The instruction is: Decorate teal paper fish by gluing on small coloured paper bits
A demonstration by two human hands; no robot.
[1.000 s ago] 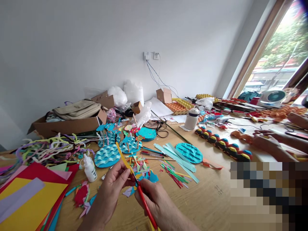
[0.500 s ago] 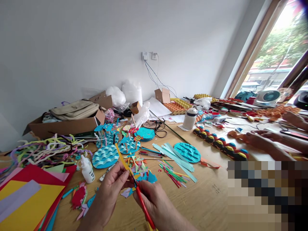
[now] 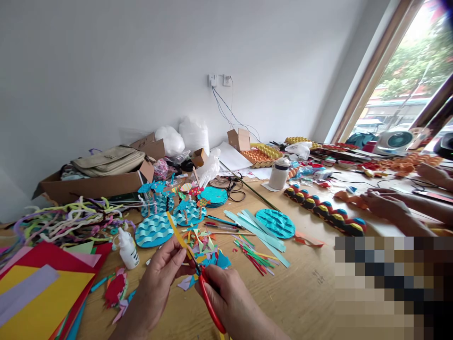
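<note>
My left hand (image 3: 161, 271) pinches a narrow yellow paper strip (image 3: 174, 228) that points up and away to the left. My right hand (image 3: 231, 295) is wrapped round the red handles of a pair of scissors (image 3: 211, 302). The blades meet the strip just right of my left fingers; part of them is hidden by the paper and fingers. Behind my hands lie small coloured paper pieces (image 3: 201, 241). Thin cut paper strips (image 3: 252, 257) and wider pale-blue strips (image 3: 260, 233) rest to the right. A white glue bottle (image 3: 128, 250) stands left of my left hand.
Coloured paper sheets (image 3: 42, 302) are stacked at the left, below a heap of pipe cleaners (image 3: 81, 219). Blue wavy discs (image 3: 155, 231) and a crinkled blue disc (image 3: 275, 224) lie on the table. Another person's hands (image 3: 385, 205) work at the right beside a painted egg-carton strip (image 3: 325, 211).
My left hand and the yellow strip have shifted slightly to the left. The scissor handles look a little further apart. The other person's hands have moved slightly.
</note>
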